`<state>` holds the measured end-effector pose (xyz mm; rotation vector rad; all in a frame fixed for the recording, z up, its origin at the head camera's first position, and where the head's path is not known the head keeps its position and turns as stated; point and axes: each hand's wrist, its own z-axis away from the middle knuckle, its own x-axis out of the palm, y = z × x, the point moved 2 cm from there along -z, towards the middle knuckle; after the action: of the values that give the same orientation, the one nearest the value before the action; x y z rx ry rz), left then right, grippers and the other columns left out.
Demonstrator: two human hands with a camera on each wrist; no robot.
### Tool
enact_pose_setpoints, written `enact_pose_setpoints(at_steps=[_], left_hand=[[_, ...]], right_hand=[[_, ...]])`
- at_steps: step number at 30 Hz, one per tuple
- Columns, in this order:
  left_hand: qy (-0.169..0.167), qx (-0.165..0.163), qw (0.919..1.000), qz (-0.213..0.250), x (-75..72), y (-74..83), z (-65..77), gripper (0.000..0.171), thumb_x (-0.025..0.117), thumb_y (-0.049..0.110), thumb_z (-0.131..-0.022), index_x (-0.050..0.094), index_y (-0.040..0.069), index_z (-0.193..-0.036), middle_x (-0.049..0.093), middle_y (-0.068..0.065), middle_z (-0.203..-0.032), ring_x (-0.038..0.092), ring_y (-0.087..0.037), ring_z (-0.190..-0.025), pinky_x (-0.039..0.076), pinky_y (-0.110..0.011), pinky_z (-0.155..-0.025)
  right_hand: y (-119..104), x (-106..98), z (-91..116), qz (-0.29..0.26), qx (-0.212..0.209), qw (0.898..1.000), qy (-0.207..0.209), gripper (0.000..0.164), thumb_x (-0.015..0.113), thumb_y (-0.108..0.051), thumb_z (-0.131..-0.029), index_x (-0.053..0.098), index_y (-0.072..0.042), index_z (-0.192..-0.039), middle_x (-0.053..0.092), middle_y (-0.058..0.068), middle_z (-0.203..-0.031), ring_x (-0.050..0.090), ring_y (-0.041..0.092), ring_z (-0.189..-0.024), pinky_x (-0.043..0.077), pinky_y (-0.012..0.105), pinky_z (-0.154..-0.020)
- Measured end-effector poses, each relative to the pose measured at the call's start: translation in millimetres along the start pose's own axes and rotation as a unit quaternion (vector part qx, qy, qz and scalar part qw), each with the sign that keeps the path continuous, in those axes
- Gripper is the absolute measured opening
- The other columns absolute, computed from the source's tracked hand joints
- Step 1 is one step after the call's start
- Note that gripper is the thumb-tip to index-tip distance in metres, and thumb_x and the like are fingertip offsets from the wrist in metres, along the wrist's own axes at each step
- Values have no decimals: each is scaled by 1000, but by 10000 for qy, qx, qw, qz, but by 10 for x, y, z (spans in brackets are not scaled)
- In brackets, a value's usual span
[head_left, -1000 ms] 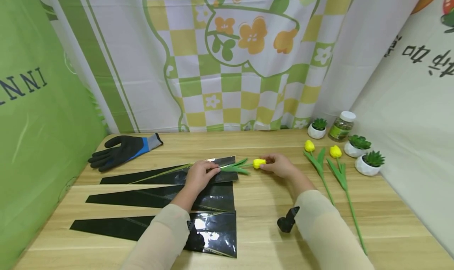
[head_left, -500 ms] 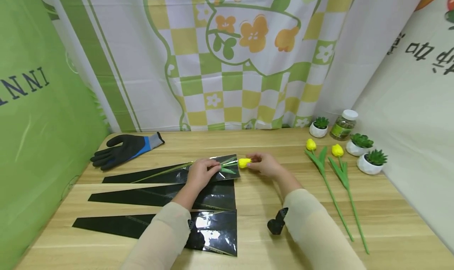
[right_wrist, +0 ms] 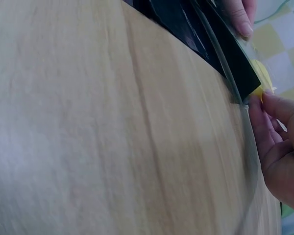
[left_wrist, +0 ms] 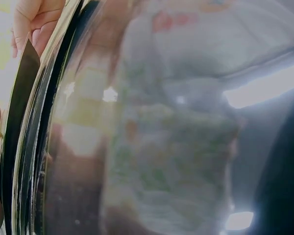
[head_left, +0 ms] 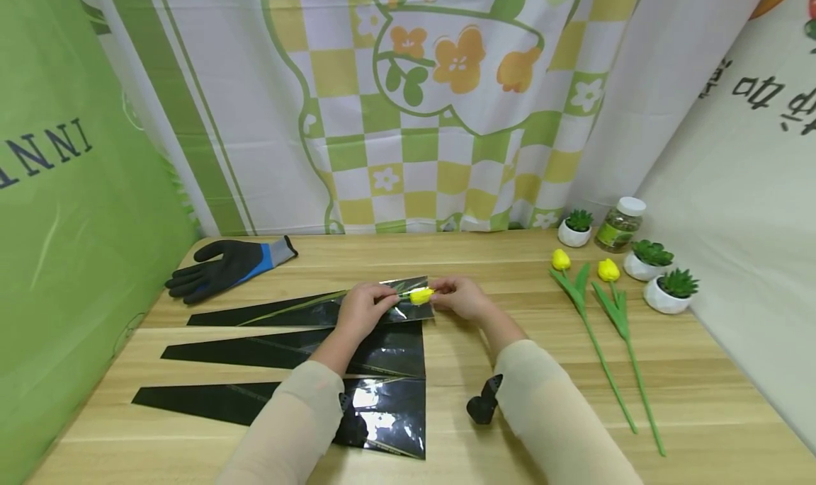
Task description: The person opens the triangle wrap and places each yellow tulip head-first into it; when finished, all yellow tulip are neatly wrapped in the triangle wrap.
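My left hand [head_left: 365, 311] pinches the black-backed clear flower sleeve [head_left: 287, 314] near its wide open end. My right hand [head_left: 464, 299] pinches the tip of a yellow artificial tulip [head_left: 421, 297] between thumb and fingers. The bloom lies within the sleeve's mouth, pointing right, with its stem running left inside. Most of its leaves are hidden by the left fingers. In the right wrist view the right hand [right_wrist: 284, 142] holds the yellow bloom [right_wrist: 262, 74] at the sleeve's dark edge. Glossy film fills most of the left wrist view.
Two more black sleeves [head_left: 299, 348] [head_left: 389, 418] lie in front on the wooden table. At right lie two yellow tulips [head_left: 561, 260] [head_left: 608, 270]. Beyond them stand several potted succulents [head_left: 671, 292] and a jar [head_left: 620, 224]. A work glove [head_left: 229, 267] lies back left.
My right hand has moved left with the yellow tulip, and its leaves and then its bloom have slid into the sleeve. The left hand has stayed in place at the sleeve.
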<state>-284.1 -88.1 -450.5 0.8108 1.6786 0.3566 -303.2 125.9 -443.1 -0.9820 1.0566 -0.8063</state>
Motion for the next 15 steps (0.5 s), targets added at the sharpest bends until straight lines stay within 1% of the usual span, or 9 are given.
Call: enact_pose_setpoints(at_steps=[8, 13, 15], left_hand=[[31, 7, 10000, 37, -11, 14, -10, 20, 71, 27, -90, 78, 14, -104, 74, -6, -111, 66, -28, -108, 53, -46, -97], [60, 36, 10000, -10, -8, 15, -9, 21, 72, 28, -89, 78, 14, -105, 74, -6, -111, 66, -28, -107, 53, -45, -96], [69, 23, 10000, -11, -9, 13, -6, 22, 72, 28, -89, 78, 15, -105, 74, -6, -111, 66, -28, -108, 53, -46, -97]], right_hand=[[49, 69, -41, -407, 39, 9992, -53, 25, 63, 3, -92, 61, 11, -115, 65, 6, -90, 60, 5, -75, 58, 17, -73], [51, 112, -53, -463, 116, 9988, 72, 22, 64, 1, -92, 62, 10, -111, 71, 8, -92, 61, 3, -73, 57, 17, -70], [40, 125, -53, -378, 80, 9992, 80, 21, 64, -1, -92, 63, 10, -110, 73, 10, -95, 61, 3, -73, 57, 18, -70]])
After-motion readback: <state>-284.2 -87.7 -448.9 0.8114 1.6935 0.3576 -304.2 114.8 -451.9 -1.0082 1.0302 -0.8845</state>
